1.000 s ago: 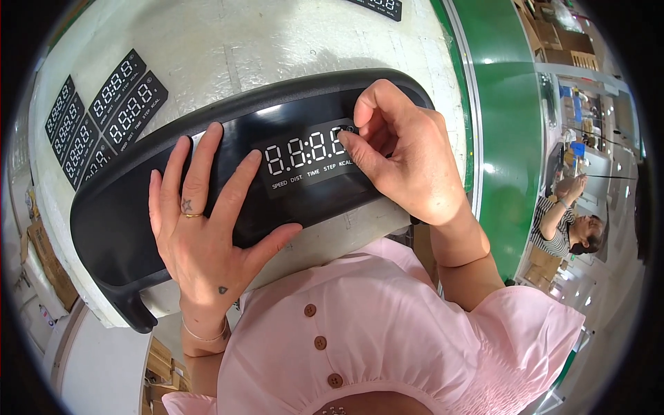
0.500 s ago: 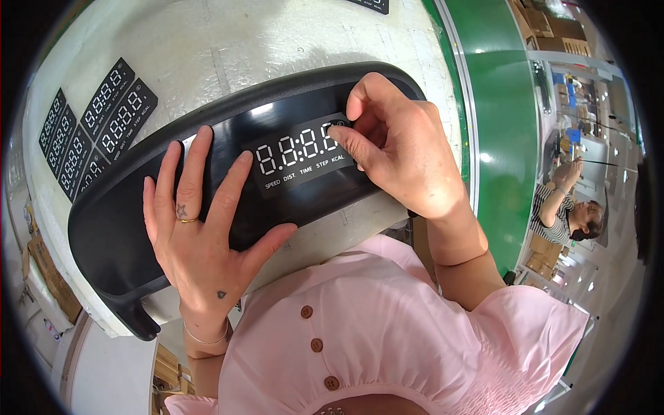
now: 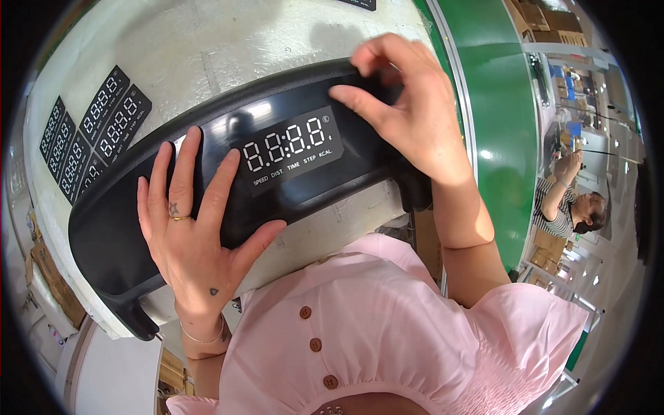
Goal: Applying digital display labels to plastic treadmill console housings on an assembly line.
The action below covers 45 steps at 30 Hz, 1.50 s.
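A long, curved black plastic console panel [image 3: 111,238] lies across the work surface in front of me. On its glossy middle sits a dark display label [image 3: 294,151] with white digit segments and small lettering. My left hand [image 3: 197,221] rests on the panel with fingers spread, its index fingertip just left of the label. Above the panel's right end, my right hand [image 3: 415,104] is raised with thumb and fingers apart; nothing shows between them. Several matching labels [image 3: 114,114] lie in a sheet on the surface at the far left.
The work surface [image 3: 242,41] is covered in pale, shiny wrap. Part of another label [image 3: 363,3] shows at the far edge. A green floor strip [image 3: 494,138] runs along the right. Beyond it are a person in a striped top [image 3: 553,204] and cardboard boxes [image 3: 557,28].
My right hand has lifted off the label's right end and moved up and away, its fingers opening. The label's right end is now uncovered. My left hand has shifted slightly left with the panel.
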Each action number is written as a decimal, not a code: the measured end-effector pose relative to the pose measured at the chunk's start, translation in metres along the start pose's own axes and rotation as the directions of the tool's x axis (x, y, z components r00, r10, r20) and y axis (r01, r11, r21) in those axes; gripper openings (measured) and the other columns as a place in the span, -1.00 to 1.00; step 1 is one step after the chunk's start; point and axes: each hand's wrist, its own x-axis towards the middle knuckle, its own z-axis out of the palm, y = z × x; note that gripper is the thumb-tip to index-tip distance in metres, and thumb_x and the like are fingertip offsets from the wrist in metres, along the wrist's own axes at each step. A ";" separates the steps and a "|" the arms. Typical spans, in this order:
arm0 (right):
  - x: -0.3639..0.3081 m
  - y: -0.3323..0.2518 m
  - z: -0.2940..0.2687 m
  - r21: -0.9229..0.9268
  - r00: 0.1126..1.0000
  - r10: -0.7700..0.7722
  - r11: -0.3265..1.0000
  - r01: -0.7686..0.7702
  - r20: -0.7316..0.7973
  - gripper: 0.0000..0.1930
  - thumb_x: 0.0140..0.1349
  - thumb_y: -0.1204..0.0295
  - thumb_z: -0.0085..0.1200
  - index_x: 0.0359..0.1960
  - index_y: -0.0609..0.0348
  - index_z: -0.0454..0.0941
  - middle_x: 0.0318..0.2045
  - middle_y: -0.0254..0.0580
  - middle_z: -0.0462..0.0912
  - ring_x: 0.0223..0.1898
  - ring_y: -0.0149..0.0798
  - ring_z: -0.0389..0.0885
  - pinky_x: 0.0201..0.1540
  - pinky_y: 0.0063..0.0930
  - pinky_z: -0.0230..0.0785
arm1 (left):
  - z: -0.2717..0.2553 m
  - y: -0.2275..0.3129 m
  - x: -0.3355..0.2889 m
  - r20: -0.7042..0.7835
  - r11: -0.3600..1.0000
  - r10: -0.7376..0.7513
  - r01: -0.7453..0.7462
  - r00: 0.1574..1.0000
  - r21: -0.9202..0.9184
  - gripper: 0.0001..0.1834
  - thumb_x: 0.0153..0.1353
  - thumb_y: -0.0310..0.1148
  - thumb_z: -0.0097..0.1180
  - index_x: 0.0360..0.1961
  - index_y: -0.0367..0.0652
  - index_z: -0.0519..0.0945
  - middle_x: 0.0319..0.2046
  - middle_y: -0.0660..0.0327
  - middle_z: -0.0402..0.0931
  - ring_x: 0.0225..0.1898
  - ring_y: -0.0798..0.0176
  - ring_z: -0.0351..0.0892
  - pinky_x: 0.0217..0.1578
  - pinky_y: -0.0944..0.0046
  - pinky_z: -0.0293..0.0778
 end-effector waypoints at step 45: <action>-0.128 0.401 -0.159 -0.821 0.824 0.458 0.290 -0.492 -0.332 -0.42 0.18 0.18 0.15 0.17 0.11 0.27 -0.23 0.03 0.63 -0.24 0.11 0.62 -0.25 -0.03 0.49 | -0.012 -0.187 0.082 -0.181 0.997 -0.054 0.044 0.982 -0.058 -0.18 -0.01 0.13 0.29 0.22 -0.10 0.41 0.30 0.11 0.25 0.38 0.00 0.09 0.34 0.03 0.06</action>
